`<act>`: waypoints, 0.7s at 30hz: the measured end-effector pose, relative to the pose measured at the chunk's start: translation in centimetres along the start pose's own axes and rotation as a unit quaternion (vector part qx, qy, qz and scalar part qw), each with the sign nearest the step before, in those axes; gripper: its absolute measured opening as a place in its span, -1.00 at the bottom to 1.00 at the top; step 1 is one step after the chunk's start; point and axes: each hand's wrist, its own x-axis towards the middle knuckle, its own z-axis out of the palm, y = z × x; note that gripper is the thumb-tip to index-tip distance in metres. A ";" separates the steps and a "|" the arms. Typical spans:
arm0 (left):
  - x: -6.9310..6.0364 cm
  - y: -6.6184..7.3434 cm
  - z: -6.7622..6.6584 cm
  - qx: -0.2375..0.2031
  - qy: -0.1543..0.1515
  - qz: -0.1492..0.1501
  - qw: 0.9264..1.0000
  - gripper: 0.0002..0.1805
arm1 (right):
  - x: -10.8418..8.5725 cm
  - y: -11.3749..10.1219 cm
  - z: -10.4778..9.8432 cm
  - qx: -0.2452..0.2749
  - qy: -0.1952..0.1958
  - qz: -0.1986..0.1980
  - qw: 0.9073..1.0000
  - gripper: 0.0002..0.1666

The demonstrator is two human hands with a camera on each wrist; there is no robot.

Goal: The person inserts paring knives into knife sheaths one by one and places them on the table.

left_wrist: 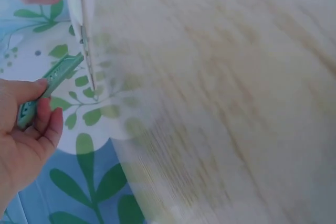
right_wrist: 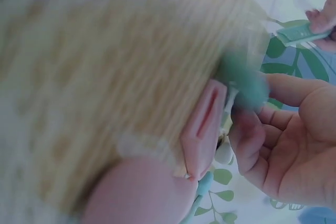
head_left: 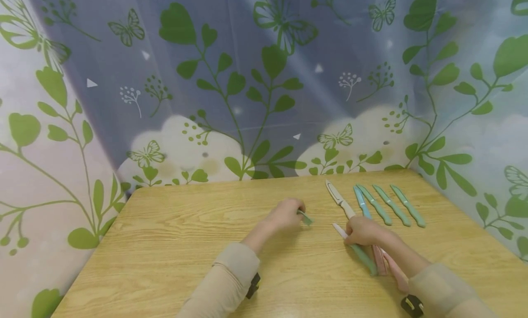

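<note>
My left hand [head_left: 286, 213] pinches a short green knife sheath [left_wrist: 60, 74] just above the table, left of the knives. A green-handled knife [head_left: 365, 259] is pinched in my right hand [head_left: 364, 231], its bare pale blade pointing away and to the left, apart from the sheath. In the right wrist view its green handle is blurred at my fingertips. Under and beside my right hand lie a pink sheath [right_wrist: 206, 119] and a pink-handled knife [head_left: 397, 272], both partly hidden by the hand and wrist.
A cream-handled knife [head_left: 340, 199] and a blue sheathed knife [head_left: 362, 202] lie beyond my right hand. Several green sheathed knives [head_left: 392, 205] lie side by side at the right. The wooden table [head_left: 185, 244] meets a patterned curtain [head_left: 231, 102] at its back and sides.
</note>
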 end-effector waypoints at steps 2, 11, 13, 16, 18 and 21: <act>0.0 -0.2 -0.3 -0.076 0.025 -0.017 0.997 -0.86 | 0.0 0.0 0.1 -0.013 0.001 -0.007 1.000 -0.79; 0.2 -1.1 -1.6 -0.290 0.103 -0.096 0.947 -0.81 | 0.2 -0.1 0.0 0.008 0.024 -0.016 1.000 -0.84; 0.2 -1.2 -1.7 -0.306 0.112 -0.107 0.939 -0.83 | 0.2 -0.1 -0.1 0.016 0.030 -0.016 0.999 -0.86; 0.3 -1.4 -1.9 -0.338 0.123 -0.119 0.925 -0.86 | 0.4 -0.2 -0.1 0.032 0.041 -0.013 0.999 -0.86; 0.3 -1.6 -1.9 -0.366 0.130 -0.121 0.914 -0.85 | 0.6 -0.3 -0.1 0.044 0.052 -0.021 0.997 -0.85; 0.4 -1.8 -2.0 -0.429 0.131 -0.117 0.886 -0.81 | 0.9 -0.5 -0.1 0.072 0.071 -0.038 0.994 -0.85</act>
